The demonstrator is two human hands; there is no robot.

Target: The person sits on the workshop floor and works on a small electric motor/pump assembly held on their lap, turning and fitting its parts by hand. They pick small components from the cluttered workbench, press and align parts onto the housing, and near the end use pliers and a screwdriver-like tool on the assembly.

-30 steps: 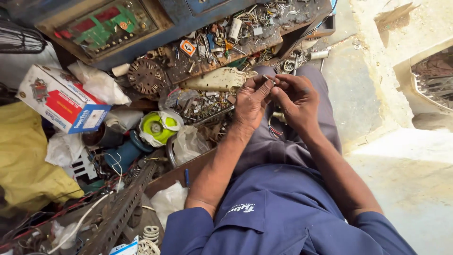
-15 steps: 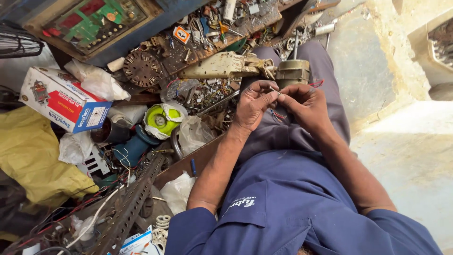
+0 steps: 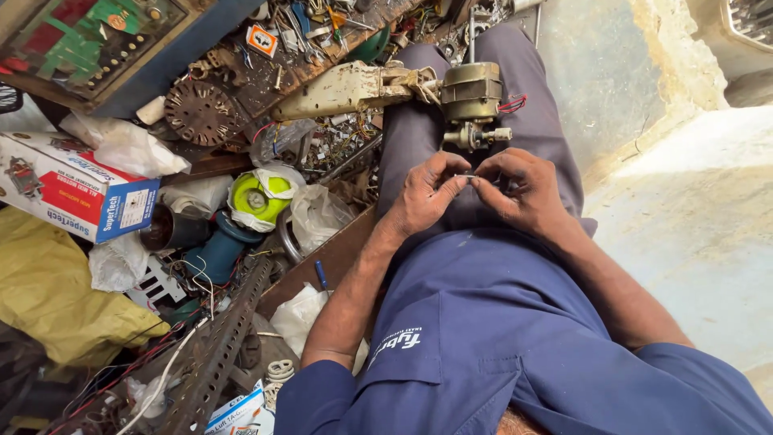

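Rough concrete floor [image 3: 692, 225] to one side, to the other a heap of scrap: a red, white and blue carton [image 3: 68, 189], a toothed metal disc [image 3: 200, 113], a yellow-green round part in a plastic bag [image 3: 259, 196], a perforated steel angle [image 3: 217, 354], a crumpled yellow cloth [image 3: 56, 298].

On the grey-trousered thigh, a small brass-coloured motor [image 3: 471, 93] with red wires [image 3: 513, 103], joined to a cream housing arm [image 3: 346, 87] that reaches into the clutter.

Compared with a second ago: no longer up against the cream housing and motor, but drawn back toward the body, apart from the motor's shaft end. Motor now in full view beyond the fingertips.

Left hand [image 3: 423, 197] and right hand [image 3: 523, 189] brought together over the lap, thumbs and forefingers pressed on a tiny pale part [image 3: 467, 176] pinched between them; too small to tell what kind. Other fingers curled in, neither hand spread.

Looks like close finger work on a piece away from the motor, rather than work on the motor itself.
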